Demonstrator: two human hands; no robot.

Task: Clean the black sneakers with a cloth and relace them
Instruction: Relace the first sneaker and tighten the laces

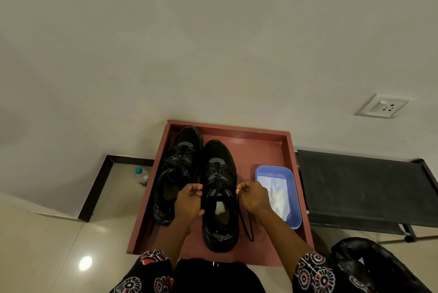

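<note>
Red tray [272,140]: both hands' grip pinching lace ends [245,221] over right sneaker [219,174].

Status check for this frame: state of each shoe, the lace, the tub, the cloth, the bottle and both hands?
Right sneaker: upright, being laced.
Left sneaker: upright, untouched.
Lace: loose end dangling.
Blue tub: open, holds cloth.
Bottle: capped, standing.
Left hand: closed.
Right hand: pinching lace.

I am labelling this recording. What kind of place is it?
Probably a room in a home: glossy cream floor tiles, a white wall socket, and a black folding cot against the plain wall.
</note>
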